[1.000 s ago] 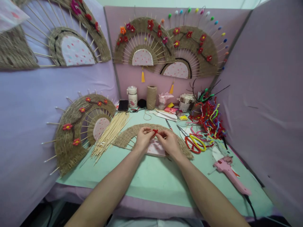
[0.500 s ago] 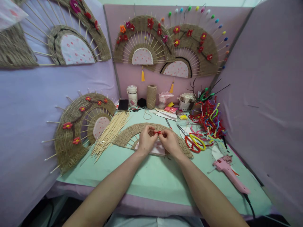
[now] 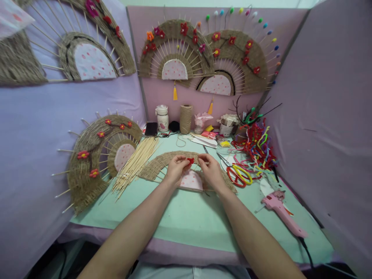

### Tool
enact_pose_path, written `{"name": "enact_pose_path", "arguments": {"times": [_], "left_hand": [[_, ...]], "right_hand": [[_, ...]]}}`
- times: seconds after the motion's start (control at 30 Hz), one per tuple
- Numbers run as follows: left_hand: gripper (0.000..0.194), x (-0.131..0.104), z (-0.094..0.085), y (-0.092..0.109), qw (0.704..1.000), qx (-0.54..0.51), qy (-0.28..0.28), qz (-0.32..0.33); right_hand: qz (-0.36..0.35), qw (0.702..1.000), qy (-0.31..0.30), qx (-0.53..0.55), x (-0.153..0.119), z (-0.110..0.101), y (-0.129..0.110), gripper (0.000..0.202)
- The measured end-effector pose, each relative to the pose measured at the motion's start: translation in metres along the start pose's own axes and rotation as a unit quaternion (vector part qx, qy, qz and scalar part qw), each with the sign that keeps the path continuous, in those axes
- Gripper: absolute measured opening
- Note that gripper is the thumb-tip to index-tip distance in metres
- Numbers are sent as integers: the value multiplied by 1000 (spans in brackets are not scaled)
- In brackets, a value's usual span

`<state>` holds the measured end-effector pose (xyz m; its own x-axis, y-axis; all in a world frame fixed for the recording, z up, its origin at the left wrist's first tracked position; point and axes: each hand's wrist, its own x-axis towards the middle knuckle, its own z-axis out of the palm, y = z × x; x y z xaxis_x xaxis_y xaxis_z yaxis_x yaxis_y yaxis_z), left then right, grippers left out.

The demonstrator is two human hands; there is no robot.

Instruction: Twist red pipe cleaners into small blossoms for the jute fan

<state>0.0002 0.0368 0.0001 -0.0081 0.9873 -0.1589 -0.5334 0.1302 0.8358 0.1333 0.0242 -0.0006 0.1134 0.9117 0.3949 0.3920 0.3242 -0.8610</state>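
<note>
Worktable seen from above; clock positions are taken about the hands, with 12 o'clock farthest from the person. The left hand (image 3: 176, 171) has its fingertips clamped on one red fuzzy piece (image 3: 190, 161), held above the woven fan (image 3: 158, 162). The right hand (image 3: 211, 171) lies just beside it, apart from the piece; whether its thumb and forefinger touch cannot be told. Open green cloth (image 3: 186, 217) extends from the fan's straight edge at 6 o'clock to the near table edge. Room is tighter at 9 o'clock, beside many thin sticks (image 3: 135, 164), and at 3 o'clock, beside the scissors (image 3: 236, 174). Counted: one glue gun (image 3: 283, 215) at 4 o'clock, near the right table edge; one twine cone (image 3: 186, 119) at 12; one leaning fan (image 3: 78, 178) at 10, bearing six red flowers (image 3: 83, 154); two yellow tassels (image 3: 175, 93).
</note>
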Motion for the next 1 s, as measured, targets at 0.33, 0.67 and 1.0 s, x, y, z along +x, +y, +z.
{"name": "enact_pose_path", "arguments": {"times": [0.33,0.67,1.0], "left_hand": [[38,-2,-4,5,991,7,-130,0],[20,-3,-3,8,947,164,-187,205],[18,2,-11,6,885,318,-215,263]], "right_hand": [[21,986,-118,114,6,-11,-3,22],[-51,988,-143,30,5,-20,-6,19],[-58,974,-214,-40,5,-21,-2,25]]}}
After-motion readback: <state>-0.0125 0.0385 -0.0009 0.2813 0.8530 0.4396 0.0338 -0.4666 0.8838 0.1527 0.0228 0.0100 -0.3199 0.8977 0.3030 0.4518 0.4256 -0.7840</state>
